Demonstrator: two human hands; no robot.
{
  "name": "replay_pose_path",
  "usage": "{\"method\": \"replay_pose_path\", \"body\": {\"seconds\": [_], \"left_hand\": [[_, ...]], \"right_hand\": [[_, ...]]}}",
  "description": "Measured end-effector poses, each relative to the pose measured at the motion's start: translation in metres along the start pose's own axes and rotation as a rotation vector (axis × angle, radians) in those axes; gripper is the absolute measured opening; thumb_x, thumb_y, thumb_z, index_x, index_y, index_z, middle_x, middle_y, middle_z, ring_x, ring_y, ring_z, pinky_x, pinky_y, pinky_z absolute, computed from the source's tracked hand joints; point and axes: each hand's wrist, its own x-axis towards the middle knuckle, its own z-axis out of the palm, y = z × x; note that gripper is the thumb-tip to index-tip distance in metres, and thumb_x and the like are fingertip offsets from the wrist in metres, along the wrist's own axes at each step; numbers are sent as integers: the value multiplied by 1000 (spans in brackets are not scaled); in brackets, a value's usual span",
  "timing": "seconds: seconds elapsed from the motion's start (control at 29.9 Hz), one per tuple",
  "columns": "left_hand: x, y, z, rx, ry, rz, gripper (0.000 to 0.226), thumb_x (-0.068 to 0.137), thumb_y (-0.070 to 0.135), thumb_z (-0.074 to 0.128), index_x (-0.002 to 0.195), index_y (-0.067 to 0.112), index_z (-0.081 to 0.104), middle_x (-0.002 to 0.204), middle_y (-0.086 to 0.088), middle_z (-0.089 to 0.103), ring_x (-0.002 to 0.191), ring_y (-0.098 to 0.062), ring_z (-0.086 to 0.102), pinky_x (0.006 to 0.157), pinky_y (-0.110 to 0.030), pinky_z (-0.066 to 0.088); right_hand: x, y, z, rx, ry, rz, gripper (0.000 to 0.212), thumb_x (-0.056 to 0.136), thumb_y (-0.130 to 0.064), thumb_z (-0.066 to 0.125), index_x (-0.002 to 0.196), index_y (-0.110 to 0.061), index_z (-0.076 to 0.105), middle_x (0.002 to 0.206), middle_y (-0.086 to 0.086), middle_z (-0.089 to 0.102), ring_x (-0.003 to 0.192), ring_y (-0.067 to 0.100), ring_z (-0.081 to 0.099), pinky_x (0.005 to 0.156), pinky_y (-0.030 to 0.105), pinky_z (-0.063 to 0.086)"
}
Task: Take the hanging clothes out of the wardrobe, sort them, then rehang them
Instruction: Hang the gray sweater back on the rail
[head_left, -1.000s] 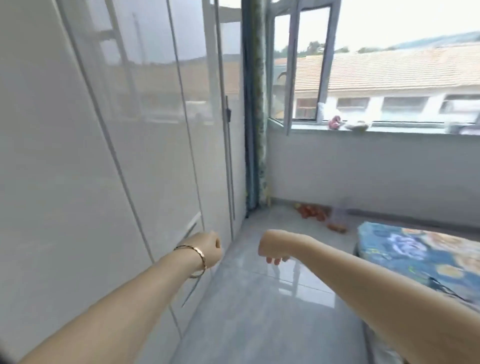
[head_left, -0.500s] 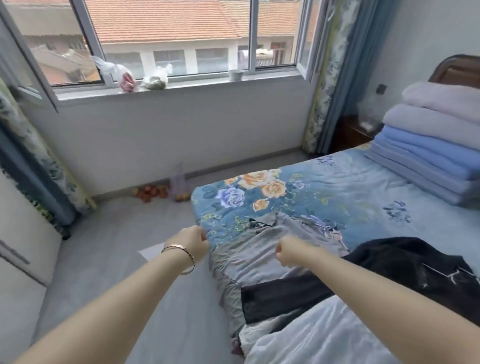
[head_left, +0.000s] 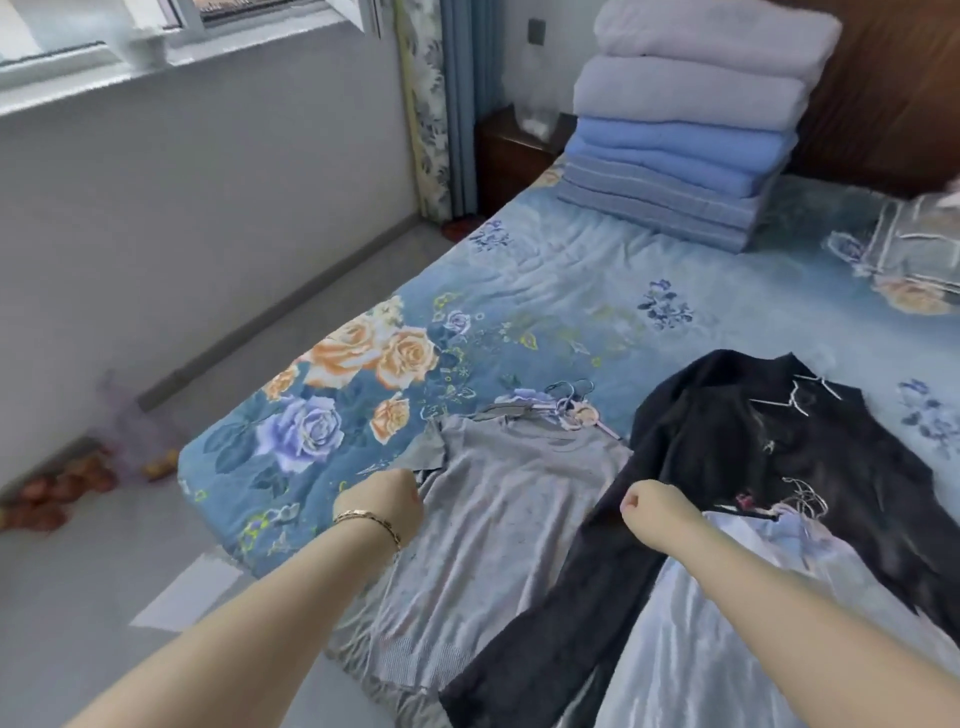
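Small bedroom, with the bed (head_left: 545, 291) in a blue floral cover taking up most of it. A strip of grey floor (head_left: 104, 597) runs between the bed's near corner and the wall under the window, so that's the walking room. A white sheet (head_left: 182, 592) lies flat on the floor just beside the bed edge.

The clothes are spread on the near end of the bed. A grey top (head_left: 498, 519) hangs a bit over the foot edge, a black garment (head_left: 779, 457) lies right beside it with one sleeve trailing toward that edge, and a pale satin piece (head_left: 701, 649) is partly under the black one. A blue hanger (head_left: 571, 389) sits at the grey top's collar.

The left hand (head_left: 379, 501), with a bracelet (head_left: 369, 519) on the wrist, is balled into a fist at the grey top's left edge. The right hand (head_left: 652, 512) is also a fist, over the black sleeve. Neither visibly holds anything. Folded blankets (head_left: 685, 130) are stacked by the headboard, well apart from the clothes.
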Motion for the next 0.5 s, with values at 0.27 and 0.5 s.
{"method": "replay_pose_path", "body": {"seconds": [0.27,0.5], "left_hand": [[156,66,57,81,-70,116,14,92,16,34,85,20,45,109,-4,63,101,-26,60,76,-29,44],[275,108,117,95,-100,166,19,93,19,35,88,21,53,98,-2,63,97,-25,61,73,-26,43]], "right_hand": [[171,16,21,-21,-24,96,24,93,-14,40,113,-9,53,133,12,47,121,30,47,94,32,42],[316,20,62,-92,-86,68,63,95,-29,45,147,-9,15,155,8,12,143,26,14,114,39,26]]}}
